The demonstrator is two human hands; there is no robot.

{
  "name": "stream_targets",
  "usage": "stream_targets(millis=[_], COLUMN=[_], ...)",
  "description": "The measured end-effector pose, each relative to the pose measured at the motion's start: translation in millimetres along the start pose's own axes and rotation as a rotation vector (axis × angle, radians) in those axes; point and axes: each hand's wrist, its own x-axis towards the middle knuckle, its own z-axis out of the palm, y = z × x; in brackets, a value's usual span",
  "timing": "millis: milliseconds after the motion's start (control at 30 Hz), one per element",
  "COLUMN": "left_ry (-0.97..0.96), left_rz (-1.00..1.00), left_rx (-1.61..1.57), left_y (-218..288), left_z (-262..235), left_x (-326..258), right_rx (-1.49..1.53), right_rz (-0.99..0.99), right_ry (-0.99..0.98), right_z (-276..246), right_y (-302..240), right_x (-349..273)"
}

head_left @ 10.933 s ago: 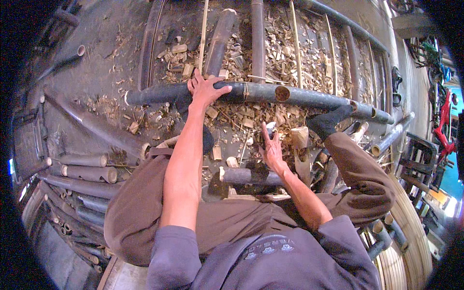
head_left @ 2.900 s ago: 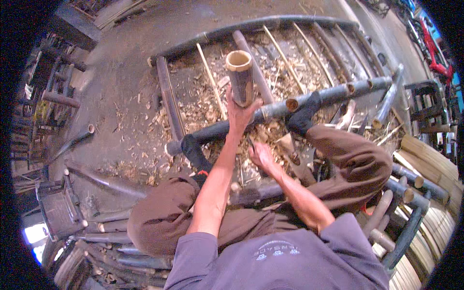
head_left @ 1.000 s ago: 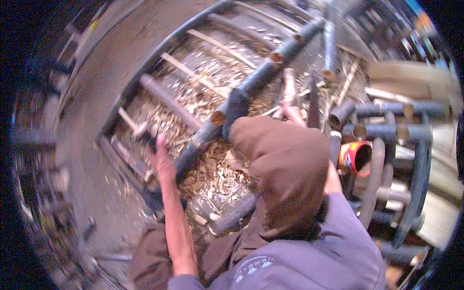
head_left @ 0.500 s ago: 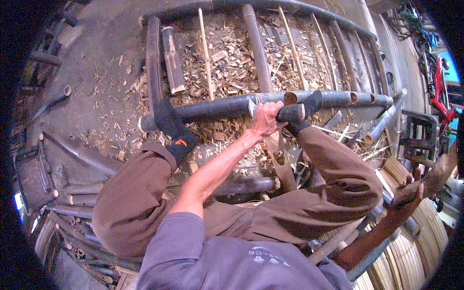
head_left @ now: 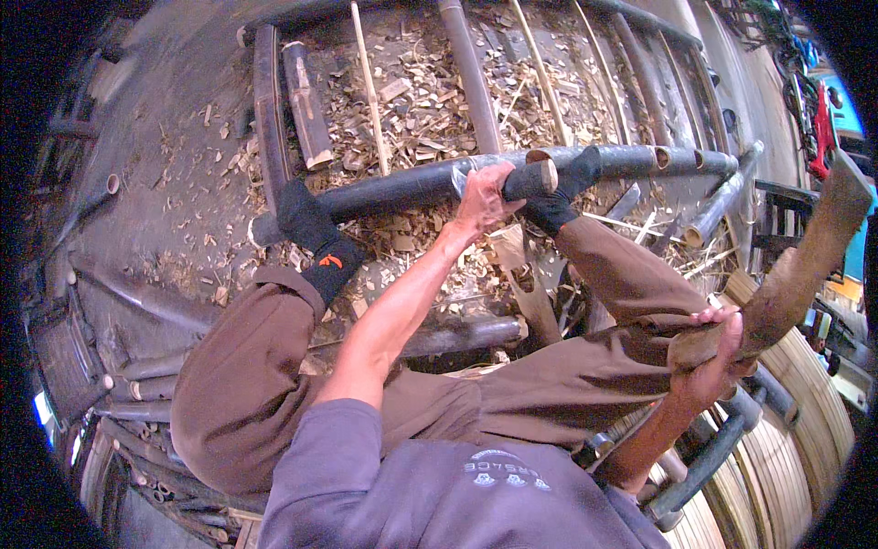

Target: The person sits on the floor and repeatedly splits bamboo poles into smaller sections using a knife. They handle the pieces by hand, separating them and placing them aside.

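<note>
A short bamboo piece [head_left: 529, 177] with a cut end lies across a long dark bamboo pole [head_left: 402, 186] that rests on the floor. The left hand [head_left: 483, 194] is closed around this short piece, just at the place where it meets the long pole, and the arm is stretched forward from the grey sleeve. The long pole runs from left to right in front of the person. Two feet in black socks [head_left: 315, 233] rest against it, one at the left end and one just beside the left hand on its right side.

The right hand [head_left: 715, 359] is raised at the right side, well apart from the pole. It grips the handle of a wooden mallet or heavy blade tool [head_left: 805, 261]; its exact kind I cannot tell, because the upper part is blurred near the rim. The fingers are clenched around the handle.

The person sits with knees bent, in brown trousers [head_left: 274, 384]. The floor [head_left: 174, 174] is covered with many light wood chips [head_left: 412, 91], mostly behind the long pole. Several other bamboo poles [head_left: 471, 73] lie there side by side, and thin split strips [head_left: 368, 82] lie between them. More short bamboo sections [head_left: 137, 389] are stacked at the left lower side. At the right lower side there are curved pale bamboo bands [head_left: 805, 439].
</note>
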Motion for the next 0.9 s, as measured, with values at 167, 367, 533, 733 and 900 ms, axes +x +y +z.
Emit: stream_targets(millis=[167, 367, 533, 733, 900], left_ry=[0.024, 0.016, -0.007, -0.088, -0.041], left_rz=[-0.169, -0.093, -0.195, -0.205, -0.118], left_rx=[-0.145, -0.023, 0.034, 0.036, 0.198], left_y=[5, 16, 0, 7, -19], left_z=[-9, -2, -9, 7, 2], left_x=[2, 10, 1, 9, -5], right_rx=[0.302, -0.376, -0.502, -0.423, -0.410], right_rz=[-0.284, 0.226, -0.113, 0.117, 0.092], right_ry=[-0.089, -0.224, 0.030, -0.005, -0.298], right_z=[-3, 116, 72, 76, 72], right_y=[13, 178, 109, 169, 186], right_x=[33, -36, 21, -2, 9])
